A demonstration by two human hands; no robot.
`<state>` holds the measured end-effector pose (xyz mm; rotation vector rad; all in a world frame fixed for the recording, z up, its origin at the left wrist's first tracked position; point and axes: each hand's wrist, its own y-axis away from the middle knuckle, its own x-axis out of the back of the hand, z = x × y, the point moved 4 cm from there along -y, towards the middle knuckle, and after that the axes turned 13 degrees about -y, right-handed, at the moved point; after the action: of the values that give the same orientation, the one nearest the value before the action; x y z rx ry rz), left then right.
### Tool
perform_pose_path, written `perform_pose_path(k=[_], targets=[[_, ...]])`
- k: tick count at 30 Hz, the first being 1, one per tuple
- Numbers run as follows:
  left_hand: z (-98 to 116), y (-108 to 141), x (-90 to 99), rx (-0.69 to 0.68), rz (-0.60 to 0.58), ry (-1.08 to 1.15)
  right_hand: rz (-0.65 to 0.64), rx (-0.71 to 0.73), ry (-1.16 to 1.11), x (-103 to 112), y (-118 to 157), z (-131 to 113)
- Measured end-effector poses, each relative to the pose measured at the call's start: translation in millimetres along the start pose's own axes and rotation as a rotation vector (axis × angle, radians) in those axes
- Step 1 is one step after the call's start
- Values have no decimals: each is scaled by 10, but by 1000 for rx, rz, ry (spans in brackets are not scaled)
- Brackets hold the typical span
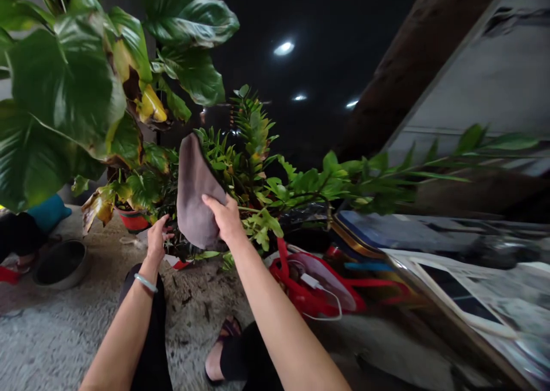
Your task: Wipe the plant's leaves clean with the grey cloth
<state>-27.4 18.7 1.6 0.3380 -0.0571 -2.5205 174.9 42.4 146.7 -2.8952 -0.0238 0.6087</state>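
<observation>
Low over a concrete floor (pixel 51 333), a limp mauve-grey cloth (pixel 198 193) is hanging before a leafy potted plant (pixel 253 150), gripped at its lower edge by the right hand (pixel 226 219). The left hand (pixel 157 242) is reaching up half open beside the plant, a pale bangle (pixel 146 282) circling its wrist; whether it is touching anything, I cannot tell.

The concrete floor (pixel 55 345) (soil-strewn) holds a round basin (pixel 60 265).

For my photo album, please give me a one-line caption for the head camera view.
Right hand holds a grey cloth up among leafy potted plants, left hand open near their stems.
</observation>
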Motion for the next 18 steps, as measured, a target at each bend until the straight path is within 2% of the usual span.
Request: perform_pose_path(k=[2,5,6,8,10,12,14,16,18], targets=[[0,6,-15,5,-16,-6,6,-141,45,63,120,309],[4,-11,26,-21,14,-64,-130,-351,168,229,529,660],[19,-16,58,-56,53,-110,-195,-379,204,270,653,683],[73,-4,122,-150,155,-230,-306,-357,247,291,775,577],[153,42,156,-263,262,-337,-309,-259,225,248,687,338],[228,101,138,-359,318,-385,-188,-138,152,201,446,103],[272,135,83,-413,312,-385,10,-67,45,213,198,18],[261,116,34,-374,279,-343,176,-153,-86,292,93,172],[201,53,13,-259,248,-265,289,-361,-206,426,212,495]])
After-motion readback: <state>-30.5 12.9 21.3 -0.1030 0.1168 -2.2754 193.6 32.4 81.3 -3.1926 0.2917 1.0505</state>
